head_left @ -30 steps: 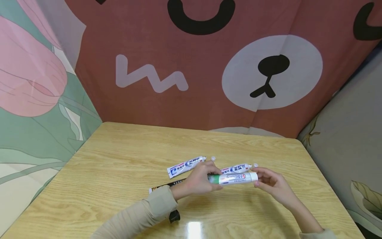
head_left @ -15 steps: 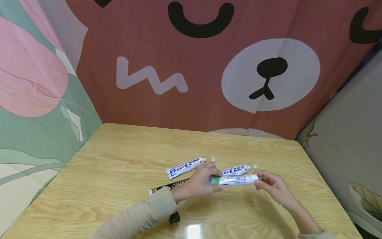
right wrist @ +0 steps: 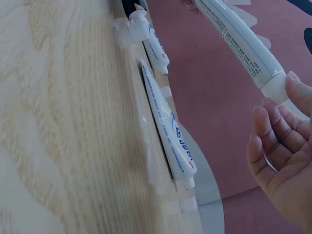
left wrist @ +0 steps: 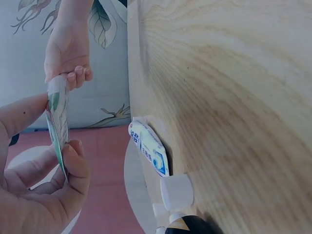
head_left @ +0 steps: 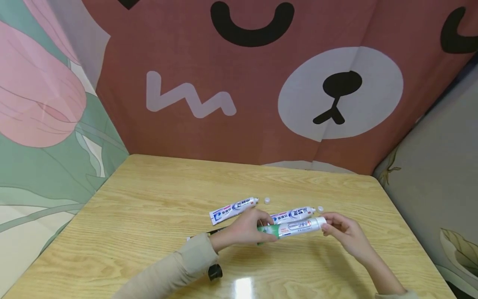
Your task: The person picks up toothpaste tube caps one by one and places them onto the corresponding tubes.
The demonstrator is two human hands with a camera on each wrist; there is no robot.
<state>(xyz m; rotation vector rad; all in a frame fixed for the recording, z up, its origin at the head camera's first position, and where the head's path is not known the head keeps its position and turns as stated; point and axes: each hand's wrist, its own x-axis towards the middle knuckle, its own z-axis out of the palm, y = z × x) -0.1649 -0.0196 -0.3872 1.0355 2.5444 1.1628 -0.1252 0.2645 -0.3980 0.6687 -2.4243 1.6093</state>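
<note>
1. l hand point(head_left: 246, 227) pinching green end of green-white tube point(head_left: 300, 226), held over worktop point(head_left: 168, 182), lower frame, rt of ctr.
2. r hand point(head_left: 349, 236) pinching its white cap point(head_left: 321, 222).
3. 2 blue-white tubes point(head_left: 233, 210) lying behind, loose caps point(head_left: 267, 200) nr nozzles.

Your left hand point(head_left: 244, 228) and right hand point(head_left: 347, 234) are bare. You wear a beige left sleeve point(head_left: 164, 268), softly creased, with a wide cuff point(head_left: 202, 251); your right sleeve point(head_left: 397, 295), similarly beige, barely shows at the head view's bottom edge.

Soft shadows — glare on tabletop point(head_left: 157, 195)
</note>
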